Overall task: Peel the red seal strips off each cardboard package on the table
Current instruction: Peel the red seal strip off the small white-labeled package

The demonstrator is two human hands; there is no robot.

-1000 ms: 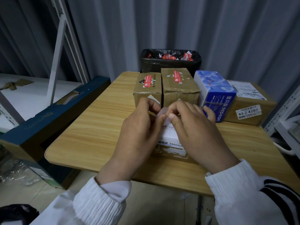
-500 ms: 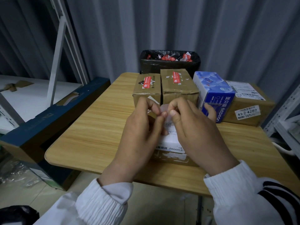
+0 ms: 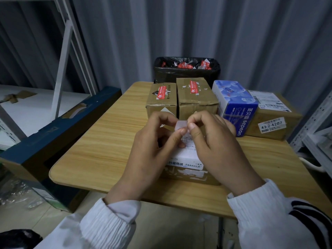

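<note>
So the left hand [image 3: 152, 153] and right hand [image 3: 218, 151] are pinched together on a pale strip [image 3: 181, 125] held above the near package [image 3: 188, 170] (red side not showing), and I'd guess a sideways yank tears it or it sticks to fingers.

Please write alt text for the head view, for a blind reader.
The left hand and right hand pinch a pale strip above a box on a table. Behind stand two boxes with red seals, a blue box and a bin of red scraps.

Blue box [image 3: 235, 103] — "sepeon"; white label [image 3: 273, 125] on brown box [image 3: 293, 124] — "43-2-4202".
</note>
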